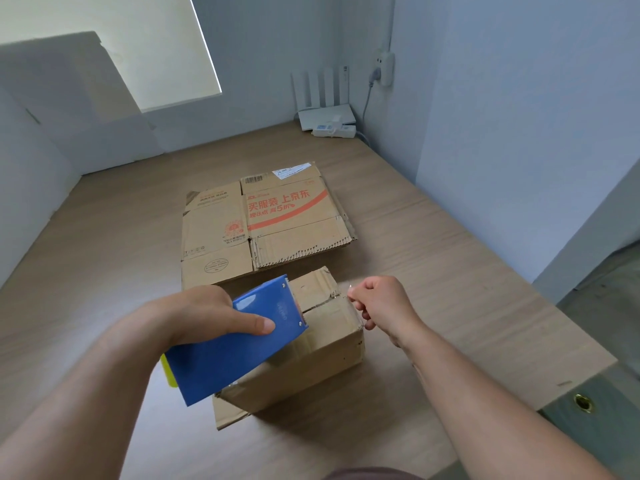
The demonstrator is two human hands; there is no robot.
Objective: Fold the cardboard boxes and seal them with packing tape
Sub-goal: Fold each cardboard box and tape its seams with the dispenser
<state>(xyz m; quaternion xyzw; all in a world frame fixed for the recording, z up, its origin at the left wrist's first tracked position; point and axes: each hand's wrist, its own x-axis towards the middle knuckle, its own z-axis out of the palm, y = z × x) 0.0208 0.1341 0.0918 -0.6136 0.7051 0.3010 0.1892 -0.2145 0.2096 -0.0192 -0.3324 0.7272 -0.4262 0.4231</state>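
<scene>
My left hand [207, 313] gripped the blue tape dispenser [235, 344] over the folded cardboard box [329, 351], lower centre of the frame, on the worktop [450, 271]. My right hand [377, 306] had its fingers pinching clear packing tape [349, 295] at the box's right edge.

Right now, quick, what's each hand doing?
Left hand: grips the blue tape dispenser.
Right hand: pinches the clear tape end at the small cardboard box.
</scene>
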